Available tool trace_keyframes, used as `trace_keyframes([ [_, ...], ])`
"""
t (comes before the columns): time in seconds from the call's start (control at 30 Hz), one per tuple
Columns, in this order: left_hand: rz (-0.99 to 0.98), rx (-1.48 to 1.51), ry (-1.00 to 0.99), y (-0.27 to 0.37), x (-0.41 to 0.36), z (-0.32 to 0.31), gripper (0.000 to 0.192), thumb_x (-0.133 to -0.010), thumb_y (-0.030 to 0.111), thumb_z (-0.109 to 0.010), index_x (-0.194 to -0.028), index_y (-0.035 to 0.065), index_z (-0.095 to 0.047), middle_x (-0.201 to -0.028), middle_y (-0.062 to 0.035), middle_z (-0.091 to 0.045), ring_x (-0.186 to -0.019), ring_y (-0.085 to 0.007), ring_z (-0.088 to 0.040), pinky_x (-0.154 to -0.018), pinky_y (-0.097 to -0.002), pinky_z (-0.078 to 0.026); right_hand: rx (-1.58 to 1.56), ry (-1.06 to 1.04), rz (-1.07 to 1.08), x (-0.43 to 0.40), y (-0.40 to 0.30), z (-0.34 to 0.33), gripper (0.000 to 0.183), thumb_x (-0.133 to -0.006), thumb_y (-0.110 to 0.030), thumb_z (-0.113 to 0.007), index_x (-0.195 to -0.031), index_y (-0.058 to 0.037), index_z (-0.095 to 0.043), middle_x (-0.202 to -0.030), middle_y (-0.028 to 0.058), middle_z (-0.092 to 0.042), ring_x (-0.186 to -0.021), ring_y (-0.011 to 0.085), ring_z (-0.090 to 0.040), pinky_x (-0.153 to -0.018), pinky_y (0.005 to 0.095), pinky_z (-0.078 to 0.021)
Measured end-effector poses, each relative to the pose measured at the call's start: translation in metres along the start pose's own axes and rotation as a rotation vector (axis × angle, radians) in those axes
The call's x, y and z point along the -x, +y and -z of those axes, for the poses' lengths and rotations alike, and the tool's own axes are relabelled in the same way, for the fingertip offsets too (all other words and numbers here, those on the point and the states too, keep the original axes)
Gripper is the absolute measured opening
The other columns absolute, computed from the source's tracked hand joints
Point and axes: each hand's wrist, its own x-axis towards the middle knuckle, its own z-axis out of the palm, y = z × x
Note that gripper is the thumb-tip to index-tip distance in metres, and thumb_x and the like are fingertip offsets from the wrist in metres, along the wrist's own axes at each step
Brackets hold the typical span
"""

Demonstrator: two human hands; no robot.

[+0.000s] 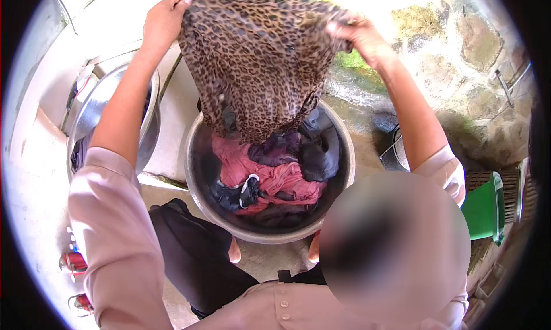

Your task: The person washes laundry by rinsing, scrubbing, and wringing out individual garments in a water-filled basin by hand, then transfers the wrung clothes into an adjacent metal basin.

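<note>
A leopard-print cloth (258, 59) hangs spread between my two hands. My left hand (165, 18) grips its upper left corner, and my right hand (355, 33), slightly blurred, grips the bunched upper right side. The cloth's lower end hangs over the far part of a large round metal basin (196, 192); whether it touches the heap inside cannot be told. In the basin lie a pink-red garment (275, 179), a dark purple cloth (277, 149), a dark grey garment (323, 158) and a black piece with white edging (249, 191).
Another metal basin (101, 104) with dark cloth stands at the left. To the right are a metal pail (400, 151), a green plastic container (484, 207) and a stone wall (478, 41). My feet are beside the near rim of the large basin. A blurred disc hides the lower right.
</note>
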Motion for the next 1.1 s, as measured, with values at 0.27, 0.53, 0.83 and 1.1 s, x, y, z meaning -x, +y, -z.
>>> trace_keyframes([
  [0.27, 0.636, 0.623, 0.165, -0.069, 0.067, -0.129, 0.025, -0.091, 0.02, -0.053, -0.105, 0.0023, -0.065, -0.102, -0.0207, -0.066, -0.093, -0.0352, -0.064, -0.081, -0.0435, -0.047, 0.203, -0.034, 0.005, -0.016, 0.093, -0.043, 0.043, -0.077, -0.015, -0.077, -0.116, -0.0065, -0.06, -0.11, 0.0114, -0.067, -0.107, 0.0238, -0.059, -0.1, 0.0412, -0.041],
  [0.53, 0.44, -0.094, -0.399, -0.096, 0.233, -0.276, 0.023, -0.095, 0.025, -0.044, -0.097, 0.0071, -0.058, -0.091, -0.0249, -0.064, -0.089, -0.0439, -0.062, -0.077, -0.0546, -0.047, 0.584, -0.108, -0.062, 0.006, 0.348, -0.161, 0.033, -0.078, -0.01, -0.064, -0.111, -0.0105, -0.057, -0.099, 0.0177, -0.066, -0.092, 0.0387, -0.063, -0.081, 0.0441, -0.05],
  [0.83, 0.323, -0.302, -0.47, -0.132, 0.352, -0.394, 0.014, -0.086, 0.009, -0.049, -0.096, 0.0053, -0.059, -0.092, -0.0186, -0.063, -0.093, -0.0387, -0.061, -0.079, -0.0474, -0.048, 0.933, -0.339, -0.089, 0.019, 0.474, -0.259, 0.044, -0.084, -0.011, -0.053, -0.128, -0.0115, -0.049, -0.139, 0.0137, -0.045, -0.122, 0.0375, -0.047, -0.098, 0.0519, -0.0406],
  [1.1, 0.383, -0.316, -0.952, -0.196, 0.394, -0.439, 0.024, -0.086, 0.023, -0.052, -0.089, 0.0067, -0.069, -0.085, -0.0184, -0.067, -0.083, -0.0381, -0.065, -0.079, -0.0473, -0.05, 1.075, -0.685, -0.089, 0.014, 0.542, -0.296, 0.029, -0.079, -0.013, -0.058, -0.108, -0.0074, -0.061, -0.111, 0.0156, -0.062, -0.101, 0.0334, -0.061, -0.089, 0.0423, -0.0487],
])
